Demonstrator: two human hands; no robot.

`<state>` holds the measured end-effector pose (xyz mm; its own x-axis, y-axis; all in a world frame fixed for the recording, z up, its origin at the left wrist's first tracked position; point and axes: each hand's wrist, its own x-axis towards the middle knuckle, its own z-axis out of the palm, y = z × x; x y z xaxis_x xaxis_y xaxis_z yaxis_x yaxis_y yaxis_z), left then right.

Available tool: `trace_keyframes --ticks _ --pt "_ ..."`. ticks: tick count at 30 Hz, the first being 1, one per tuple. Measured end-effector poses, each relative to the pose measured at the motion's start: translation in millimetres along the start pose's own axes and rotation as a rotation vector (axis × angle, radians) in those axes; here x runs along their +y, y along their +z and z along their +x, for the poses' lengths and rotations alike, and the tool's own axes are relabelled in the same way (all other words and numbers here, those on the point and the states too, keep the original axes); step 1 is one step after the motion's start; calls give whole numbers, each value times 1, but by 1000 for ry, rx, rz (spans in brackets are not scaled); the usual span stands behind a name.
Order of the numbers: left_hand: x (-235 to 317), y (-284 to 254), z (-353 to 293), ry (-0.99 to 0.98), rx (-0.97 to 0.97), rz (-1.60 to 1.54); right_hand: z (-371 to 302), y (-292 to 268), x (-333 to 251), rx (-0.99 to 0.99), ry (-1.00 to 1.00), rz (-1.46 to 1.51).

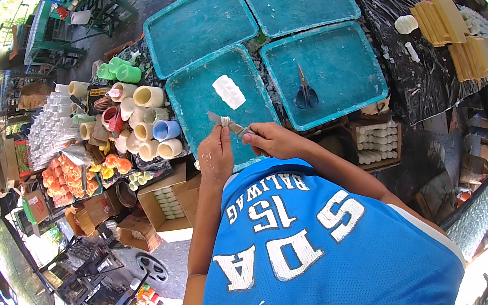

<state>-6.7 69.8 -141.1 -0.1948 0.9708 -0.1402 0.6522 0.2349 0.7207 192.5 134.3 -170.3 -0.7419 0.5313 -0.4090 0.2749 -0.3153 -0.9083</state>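
Note:
Both my hands are over the near edge of the left front teal tray (188, 113). Between them is a flat grey strip (214, 117) with pale string (225, 121) wound round its middle. My left hand (215, 153) is closed with thumb and fingertips pinching at the wound string. At the strip's other end, my right hand (273, 141) is closed on it, fingers curled. A white bumpy slab (229, 92) lies on the tray just beyond my hands. Dark-handled scissors (306, 95) lie in the right front tray (329, 47).
Two more teal trays (201, 27) adjoin at the back. On the left stand pale cylindrical moulds (149, 96), white pointed pieces (54, 132) and orange pieces (66, 177). To the right, yellow slabs (441, 22) lie on black plastic sheeting (397, 68). An open cardboard box (167, 204) stands below left.

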Motion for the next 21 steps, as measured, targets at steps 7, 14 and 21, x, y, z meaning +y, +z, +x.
trace_keyframes --ticks 7,14,21 --pt "-3 0 -3 76 -43 9 0 3 -12 103 2 -44" --pt "-5 3 -4 193 -38 197 -2 -2 -18 176 -100 -305" --pt "-9 -12 5 303 -27 184 -18 9 -25 358 -87 -373"
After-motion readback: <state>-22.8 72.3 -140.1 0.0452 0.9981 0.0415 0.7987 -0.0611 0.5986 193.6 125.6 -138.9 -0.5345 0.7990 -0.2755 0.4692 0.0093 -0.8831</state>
